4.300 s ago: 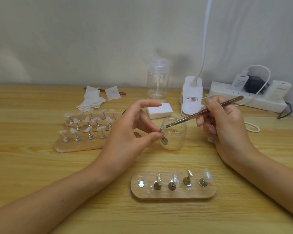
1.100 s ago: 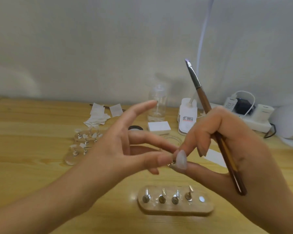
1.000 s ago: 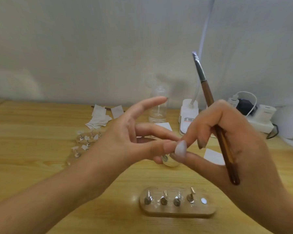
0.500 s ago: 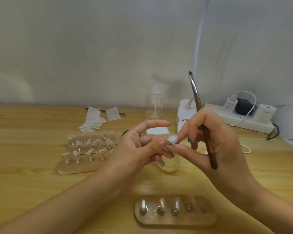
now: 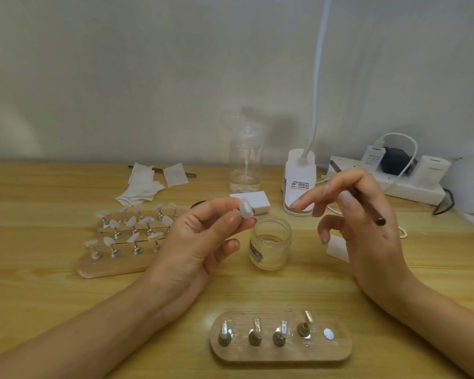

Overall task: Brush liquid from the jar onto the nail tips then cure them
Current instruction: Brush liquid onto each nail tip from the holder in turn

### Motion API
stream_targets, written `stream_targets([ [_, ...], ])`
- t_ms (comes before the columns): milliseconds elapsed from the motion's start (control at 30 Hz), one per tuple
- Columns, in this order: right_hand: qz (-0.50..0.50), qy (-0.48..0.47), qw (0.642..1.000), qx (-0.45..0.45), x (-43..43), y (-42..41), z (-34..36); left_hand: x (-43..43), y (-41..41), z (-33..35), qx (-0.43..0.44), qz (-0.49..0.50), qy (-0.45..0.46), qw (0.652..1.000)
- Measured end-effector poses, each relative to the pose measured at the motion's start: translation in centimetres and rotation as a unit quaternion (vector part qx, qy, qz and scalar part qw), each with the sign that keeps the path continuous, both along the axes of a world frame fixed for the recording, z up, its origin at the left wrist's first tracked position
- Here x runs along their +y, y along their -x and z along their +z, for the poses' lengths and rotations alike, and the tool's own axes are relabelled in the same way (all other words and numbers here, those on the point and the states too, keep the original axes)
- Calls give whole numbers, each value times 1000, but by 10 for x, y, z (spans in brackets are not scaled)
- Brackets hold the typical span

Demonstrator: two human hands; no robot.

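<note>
Hands have split since half a second ago: right hand (image 5: 367, 231) has let go of the nail tip (image 5: 245, 210), which now sits only in the left hand (image 5: 200, 242), pinched between thumb and forefinger, other fingers loosely curled below. Tip is up off the table, just left of and above the jar (image 5: 270, 244) rim, broad face turned roughly toward the camera. Right hand grips the brush (image 5: 367, 207) tucked under the thumb, forefinger stretched out toward the tip, not touching it. Brush long axis runs back-left to front-right; bristle end looks to point away toward the back wall, butt end toward the person, so my read is it needs re-gripping before any dip or stroke. Jar stands open between the two hands, nearer the left fingertips. Front stand (image 5: 281, 351) has four pegs and one bare metal disc (image 5: 328, 334) at its right end, likely this tip's slot. Back stand (image 5: 107, 266), behind the left hand, carries many more tips.
</note>
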State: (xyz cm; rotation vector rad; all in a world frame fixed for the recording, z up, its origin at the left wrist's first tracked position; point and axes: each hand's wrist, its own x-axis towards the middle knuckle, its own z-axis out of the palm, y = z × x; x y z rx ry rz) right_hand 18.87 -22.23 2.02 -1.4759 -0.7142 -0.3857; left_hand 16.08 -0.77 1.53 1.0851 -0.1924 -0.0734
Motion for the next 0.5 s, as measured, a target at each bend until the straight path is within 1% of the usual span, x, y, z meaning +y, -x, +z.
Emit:
stream_targets([
  [167,-14,-46,998,43,-1,-4,-3,0,-1,-1,-26,-2,-20,999],
  [333,-7,-63,996,68,-2,-4,-6,-1,1,-1,-73,20,-37,996],
  [500,11,-111,983,145,-5,-8,-5,-4,2,-1,-82,47,-63,994],
])
